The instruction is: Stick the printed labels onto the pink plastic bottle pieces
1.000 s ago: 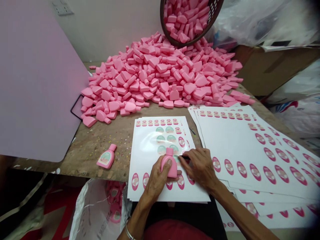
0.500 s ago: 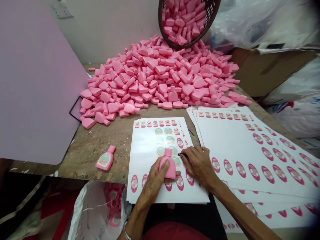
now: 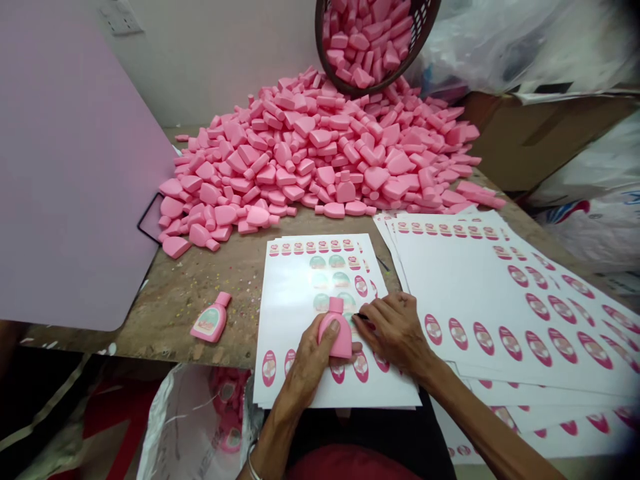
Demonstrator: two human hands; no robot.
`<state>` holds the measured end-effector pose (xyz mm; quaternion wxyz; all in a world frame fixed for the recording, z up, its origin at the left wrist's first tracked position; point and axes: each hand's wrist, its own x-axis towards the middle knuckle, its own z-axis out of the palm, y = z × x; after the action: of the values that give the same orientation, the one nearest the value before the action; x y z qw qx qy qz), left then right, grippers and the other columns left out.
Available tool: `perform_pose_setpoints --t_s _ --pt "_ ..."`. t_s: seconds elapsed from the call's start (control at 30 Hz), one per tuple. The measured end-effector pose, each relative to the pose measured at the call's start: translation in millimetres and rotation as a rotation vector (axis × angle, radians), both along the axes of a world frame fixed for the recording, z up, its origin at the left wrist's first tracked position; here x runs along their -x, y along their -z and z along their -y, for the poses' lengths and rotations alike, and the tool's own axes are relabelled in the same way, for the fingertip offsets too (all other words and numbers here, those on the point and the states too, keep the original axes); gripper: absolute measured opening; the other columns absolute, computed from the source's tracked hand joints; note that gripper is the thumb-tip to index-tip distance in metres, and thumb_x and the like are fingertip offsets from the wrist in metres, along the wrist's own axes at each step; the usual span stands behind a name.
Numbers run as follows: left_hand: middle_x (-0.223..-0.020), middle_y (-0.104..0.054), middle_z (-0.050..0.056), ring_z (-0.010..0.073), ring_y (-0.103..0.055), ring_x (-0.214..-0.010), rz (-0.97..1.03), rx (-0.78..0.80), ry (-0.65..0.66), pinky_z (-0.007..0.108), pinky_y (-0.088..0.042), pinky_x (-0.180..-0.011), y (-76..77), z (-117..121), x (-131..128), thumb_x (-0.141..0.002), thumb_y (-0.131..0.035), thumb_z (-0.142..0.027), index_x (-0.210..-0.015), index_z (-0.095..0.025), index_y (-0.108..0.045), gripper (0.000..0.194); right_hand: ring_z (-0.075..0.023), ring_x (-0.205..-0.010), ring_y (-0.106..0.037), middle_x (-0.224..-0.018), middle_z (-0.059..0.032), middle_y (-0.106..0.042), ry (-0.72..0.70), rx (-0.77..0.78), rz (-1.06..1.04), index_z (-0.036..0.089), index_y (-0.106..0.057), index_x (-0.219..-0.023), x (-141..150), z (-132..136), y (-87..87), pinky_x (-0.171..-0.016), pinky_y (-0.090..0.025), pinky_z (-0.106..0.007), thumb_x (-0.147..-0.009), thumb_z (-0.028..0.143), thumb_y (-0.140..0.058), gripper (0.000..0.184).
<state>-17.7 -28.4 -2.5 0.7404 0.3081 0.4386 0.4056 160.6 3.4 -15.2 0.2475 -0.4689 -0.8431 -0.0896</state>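
Left hand (image 3: 313, 365) closed around an unlabelled pink plastic bottle (image 3: 337, 331), thumb on its face, the bottle upright over a stack of white glossy label sheets (image 3: 295, 300). Right hand (image 3: 397, 333) pinched nearly shut on a thin black implement (image 3: 362, 317), too small to identify, its tip just beside the bottle at 3 o'clock. Other items on the brown scuffed worktop (image 3: 200, 280): a labelled pink plastic bottle (image 3: 211, 319) lying at 9 o'clock; a second stack of white sheets with pink oval labels (image 3: 475, 280) at 3 o'clock; a large heap of pink plastic bottles (image 3: 310, 160) at 12 o'clock, below a tilted dark brown woven basket (image 3: 370, 47) full of more.
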Motion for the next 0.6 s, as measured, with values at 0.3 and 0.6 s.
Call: perform_pose_setpoints --t_s 0.3,0.6 --pt "-0.099 -0.062 0.011 0.0279 -0.068 -0.092 -0.002 0.000 0.002 0.032 -0.057 -0.070 -2.0 0.6 0.3 -0.087 -0.054 -0.045 -0.116 -0.015 -0.051 0.042 -0.0174 -0.076 -0.051 -0.074 -0.0027 -0.060 0.062 0.150 -0.070 0.018 -0.059 -0.082 -5.0 -2.7 0.6 -0.081 -0.027 -0.037 -0.090 0.022 -0.048 0.014" --pt "-0.099 -0.062 0.011 0.0282 -0.068 -0.091 -0.008 0.003 0.000 0.033 -0.057 -0.069 -0.2 -0.6 -0.2 -0.087 -0.054 -0.045 -0.118 -0.016 -0.051 0.043 -0.0164 -0.072 -0.050 -0.071 -0.0019 -0.059 0.051 0.143 -0.120 0.018 -0.057 -0.078 -3.1 -2.0 4.6 -0.078 -0.028 -0.036 -0.088 0.027 -0.054 0.014"
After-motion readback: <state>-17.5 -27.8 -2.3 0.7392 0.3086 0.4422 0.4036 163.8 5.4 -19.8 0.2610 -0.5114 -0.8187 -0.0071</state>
